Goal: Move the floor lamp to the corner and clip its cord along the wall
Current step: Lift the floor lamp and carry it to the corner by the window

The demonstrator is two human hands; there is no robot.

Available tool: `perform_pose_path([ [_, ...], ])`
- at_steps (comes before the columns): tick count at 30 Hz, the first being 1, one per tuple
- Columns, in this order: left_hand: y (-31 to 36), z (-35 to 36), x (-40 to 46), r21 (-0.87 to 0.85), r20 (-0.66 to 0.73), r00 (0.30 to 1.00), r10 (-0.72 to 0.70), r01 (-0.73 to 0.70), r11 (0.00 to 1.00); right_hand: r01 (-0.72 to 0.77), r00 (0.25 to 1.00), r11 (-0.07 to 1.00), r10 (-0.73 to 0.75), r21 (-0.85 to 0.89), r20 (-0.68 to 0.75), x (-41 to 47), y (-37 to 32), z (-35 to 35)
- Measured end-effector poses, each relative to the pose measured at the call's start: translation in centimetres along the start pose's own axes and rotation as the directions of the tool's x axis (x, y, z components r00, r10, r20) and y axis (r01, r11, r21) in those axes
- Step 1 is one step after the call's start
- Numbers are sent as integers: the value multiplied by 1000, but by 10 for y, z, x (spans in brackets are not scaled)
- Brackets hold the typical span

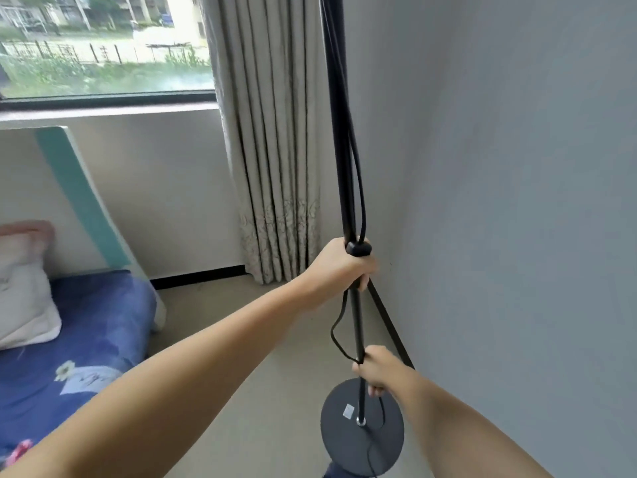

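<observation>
The black floor lamp has a thin upright pole (339, 139) and a round flat base (362, 432) low in the picture, near the right wall. My left hand (341, 267) is closed around the pole at mid height, together with the black cord's inline switch (358, 249). Lower down, just above the base, my right hand (377, 369) grips the pole. The black cord (360, 194) hangs in loops beside the pole, and one loop sags between my hands. The lamp head is out of view above.
The room corner lies behind the pole, where a beige pleated curtain (272, 139) meets the grey wall (499, 201) with its dark baseboard (389, 322). A bed with a blue sheet (79, 336), a pillow and a leaning headboard stands at the left under the window.
</observation>
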State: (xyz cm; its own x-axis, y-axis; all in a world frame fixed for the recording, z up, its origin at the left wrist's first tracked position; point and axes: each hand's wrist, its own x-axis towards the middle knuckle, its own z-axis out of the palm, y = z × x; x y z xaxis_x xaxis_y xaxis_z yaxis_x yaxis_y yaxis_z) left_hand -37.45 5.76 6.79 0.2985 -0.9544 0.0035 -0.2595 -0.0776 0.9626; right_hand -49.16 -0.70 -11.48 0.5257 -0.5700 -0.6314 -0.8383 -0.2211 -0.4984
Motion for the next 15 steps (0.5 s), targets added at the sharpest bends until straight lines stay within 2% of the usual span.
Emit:
perform_pose_path([
  [9,-35,-90,226,-32,-17,998,-59,58,998,-70,996,997,70,-15,46,198,-81,-116],
  [15,-91,-140,372,-36,73,996,-48,50,998,-221,975,975,221,18,26,341,-124,-165],
])
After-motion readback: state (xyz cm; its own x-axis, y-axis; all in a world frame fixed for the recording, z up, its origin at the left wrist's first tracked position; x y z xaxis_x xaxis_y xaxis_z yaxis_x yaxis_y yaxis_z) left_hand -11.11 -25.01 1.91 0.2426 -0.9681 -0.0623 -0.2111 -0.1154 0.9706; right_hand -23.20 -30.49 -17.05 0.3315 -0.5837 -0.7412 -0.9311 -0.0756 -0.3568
